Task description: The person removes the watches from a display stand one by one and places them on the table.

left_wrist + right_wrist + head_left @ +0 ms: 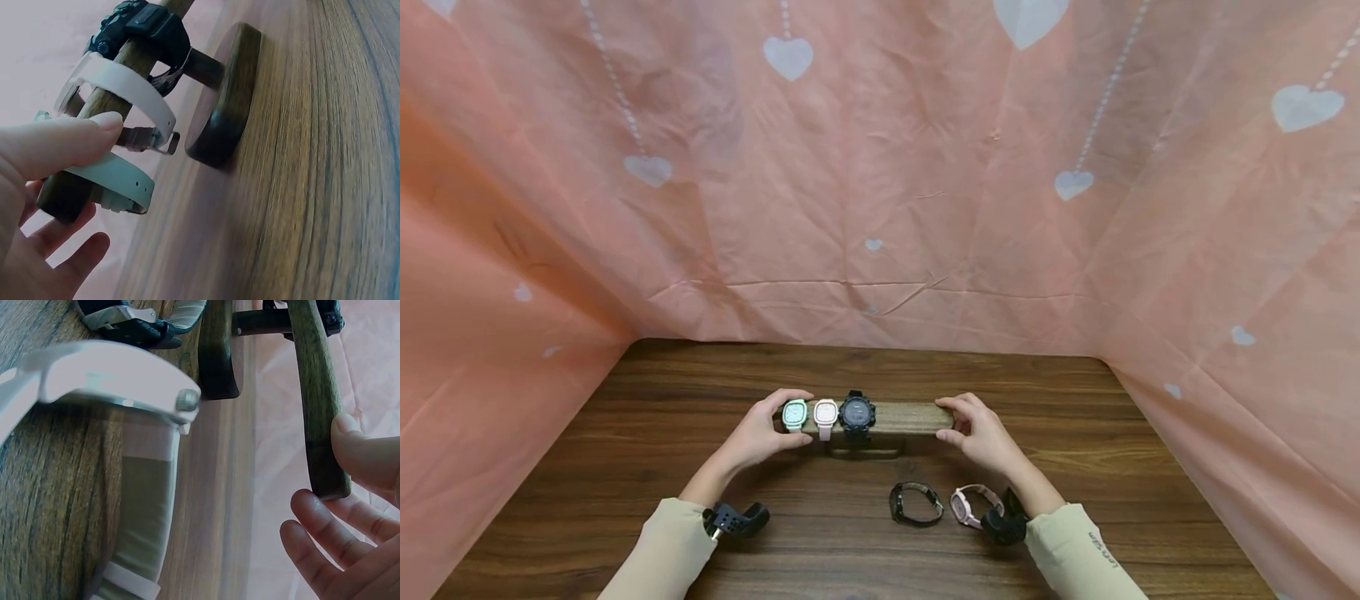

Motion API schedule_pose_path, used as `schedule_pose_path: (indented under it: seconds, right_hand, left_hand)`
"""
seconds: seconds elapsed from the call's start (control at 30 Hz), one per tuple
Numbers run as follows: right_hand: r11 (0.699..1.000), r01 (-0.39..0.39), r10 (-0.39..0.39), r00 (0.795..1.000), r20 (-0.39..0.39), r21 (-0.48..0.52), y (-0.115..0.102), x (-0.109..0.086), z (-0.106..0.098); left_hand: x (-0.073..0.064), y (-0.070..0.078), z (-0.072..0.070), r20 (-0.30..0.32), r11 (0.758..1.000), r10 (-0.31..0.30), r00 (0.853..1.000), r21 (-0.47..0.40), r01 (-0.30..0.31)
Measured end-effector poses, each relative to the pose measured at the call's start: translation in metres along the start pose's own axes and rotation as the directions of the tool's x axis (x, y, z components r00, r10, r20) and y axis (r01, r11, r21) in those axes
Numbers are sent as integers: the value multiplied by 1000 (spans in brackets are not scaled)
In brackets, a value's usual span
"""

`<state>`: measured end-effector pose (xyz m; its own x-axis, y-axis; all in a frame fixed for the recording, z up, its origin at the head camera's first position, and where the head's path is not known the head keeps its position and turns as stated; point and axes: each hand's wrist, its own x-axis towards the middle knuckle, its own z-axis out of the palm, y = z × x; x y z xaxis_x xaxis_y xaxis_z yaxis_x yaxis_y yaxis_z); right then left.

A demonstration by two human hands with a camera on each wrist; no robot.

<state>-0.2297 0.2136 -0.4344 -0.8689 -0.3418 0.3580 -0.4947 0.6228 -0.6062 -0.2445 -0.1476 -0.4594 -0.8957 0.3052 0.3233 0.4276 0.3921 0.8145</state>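
A wooden watch stand (910, 418) has a horizontal bar on a short post over a base (228, 100). Its left end is held by my left hand (758, 435), thumb on the near side and fingers beyond. My right hand (985, 435) pinches the bare right end, thumb on the bar and fingertips at its tip. Looped on the bar's left half are a mint-green watch (794, 414) by my left fingers, a pale pink watch (825, 413), and a chunky black watch (857, 412) near the middle. Below the mint strap, two left fingers extend in the left wrist view.
On the wood-grain table (820, 533), nearer me, lie a black watch (897, 504) and a pink watch (961, 507). The pink one is close to the black camera mount (1004, 527) on my right wrist. A pink curtain (880, 208) with hearts encloses the back and sides.
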Motion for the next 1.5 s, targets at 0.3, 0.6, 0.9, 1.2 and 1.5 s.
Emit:
schedule_pose_path:
  seconds: [0.3, 0.6, 0.9, 1.2, 1.5]
  right_hand:
    - [1000, -9, 9, 1000, 4, -2, -2, -1, -1]
    - [999, -33, 33, 999, -4, -5, -1, -3, -1]
    - [999, -37, 37, 999, -5, 0, -2, -3, 0]
    - [1000, -26, 26, 1000, -2, 5, -2, -2, 0]
    - [1000, -25, 25, 1000, 13, 8, -2, -1, 0]
  left_hand:
    - [-10, -5, -9, -51, 998, 15, 999, 55, -12]
    - [-25, -10, -19, -83, 994, 28, 996, 107, -19]
    - [-38, -12, -27, -88, 990, 22, 996, 139, -10]
    - [-53, -11, -29, -80, 989, -4, 997, 144, 16]
    - [-63, -7, -22, -13, 992, -9, 1000, 122, 11]
